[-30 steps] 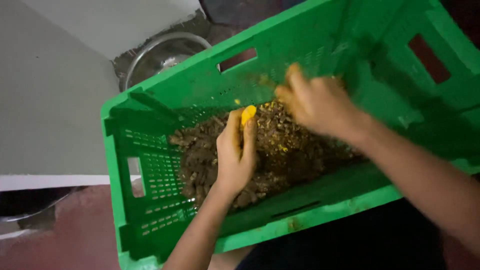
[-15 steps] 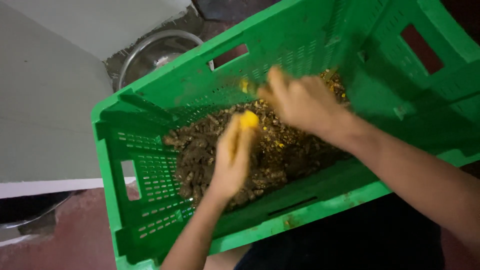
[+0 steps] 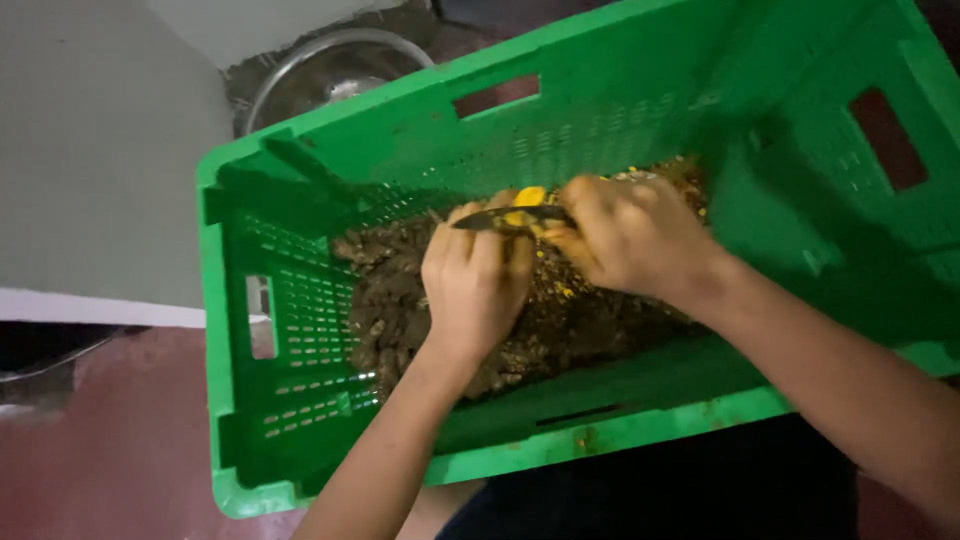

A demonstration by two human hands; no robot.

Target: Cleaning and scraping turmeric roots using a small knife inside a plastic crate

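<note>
Head view: at frame centre the left hand [image 3: 475, 285] grips a small yellow piece [image 3: 528, 197] while the right hand [image 3: 625, 235] holds a dark knife [image 3: 500, 219] against it; shallow strokes angled away from the fingers seem wise. The piece looks bright yellow, part hidden, above brown peelings [image 3: 390, 300] in the green crate [image 3: 300, 400]

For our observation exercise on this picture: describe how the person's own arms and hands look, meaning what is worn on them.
Both arms are bare as far as the view shows, with no sleeves. The left hand and the right hand wear no gloves. No rings, watch or bracelet can be made out. Bits of yellow and brown matter cling around the fingers.
</note>
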